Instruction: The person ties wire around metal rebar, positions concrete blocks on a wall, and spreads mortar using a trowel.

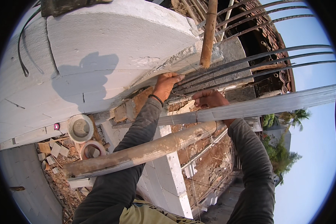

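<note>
My left hand is pinched closed against the white block wall, at the near ends of several steel reinforcing bars. What its fingertips hold is hidden. To the right, my right hand has its thumb and fingers closed together just below the bars; anything between them is too small to make out. My right forearm passes behind a long grey metal beam. A thick bamboo pole crosses over my left forearm, its far end near my right wrist.
An upright bamboo post stands beside the bars. At lower left are a mortar-stained bucket, a round container and block rubble. A pink-and-black tape measure lies on the ledge. Bare soil shows far below.
</note>
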### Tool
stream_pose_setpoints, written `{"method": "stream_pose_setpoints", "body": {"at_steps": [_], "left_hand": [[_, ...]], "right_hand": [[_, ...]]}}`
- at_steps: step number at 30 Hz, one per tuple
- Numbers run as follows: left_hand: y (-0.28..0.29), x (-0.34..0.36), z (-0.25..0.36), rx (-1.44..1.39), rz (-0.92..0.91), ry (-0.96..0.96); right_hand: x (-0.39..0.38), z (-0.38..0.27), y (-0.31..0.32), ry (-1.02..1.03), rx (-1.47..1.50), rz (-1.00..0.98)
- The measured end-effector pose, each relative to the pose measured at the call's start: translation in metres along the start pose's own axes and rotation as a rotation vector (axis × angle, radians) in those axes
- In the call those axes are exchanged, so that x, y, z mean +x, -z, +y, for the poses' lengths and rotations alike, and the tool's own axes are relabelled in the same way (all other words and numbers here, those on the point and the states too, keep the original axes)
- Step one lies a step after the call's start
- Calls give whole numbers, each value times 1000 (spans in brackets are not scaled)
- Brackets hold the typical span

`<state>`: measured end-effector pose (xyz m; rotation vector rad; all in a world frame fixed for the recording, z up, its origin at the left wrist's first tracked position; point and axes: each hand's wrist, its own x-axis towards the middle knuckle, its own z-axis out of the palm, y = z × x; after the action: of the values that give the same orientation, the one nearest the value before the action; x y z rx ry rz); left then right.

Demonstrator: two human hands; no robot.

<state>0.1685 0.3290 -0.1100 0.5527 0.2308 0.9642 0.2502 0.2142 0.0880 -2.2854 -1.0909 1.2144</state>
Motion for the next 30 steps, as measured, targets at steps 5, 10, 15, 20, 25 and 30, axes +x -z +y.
{"method": "stream_pose_setpoints", "body": {"at_steps": [5, 10, 15, 20, 25, 30], "left_hand": [[-3, -3, -1, -7, 26, 14], [-4, -7, -4, 97, 60, -108], [-31, -50, 7, 715, 240, -796], [-40, -59, 9, 906, 192, -879], [-40, -51, 6, 845, 190, -822], [-41, -48, 3, 687, 260, -666]], "right_hand": [[4, -3, 0, 104, 45, -93], [20, 2, -3, 174, 304, -131], [20, 6, -1, 195, 348, -125], [19, 0, -4, 218, 332, -113], [16, 0, -3, 220, 327, -105], [5, -8, -3, 135, 313, -18]]}}
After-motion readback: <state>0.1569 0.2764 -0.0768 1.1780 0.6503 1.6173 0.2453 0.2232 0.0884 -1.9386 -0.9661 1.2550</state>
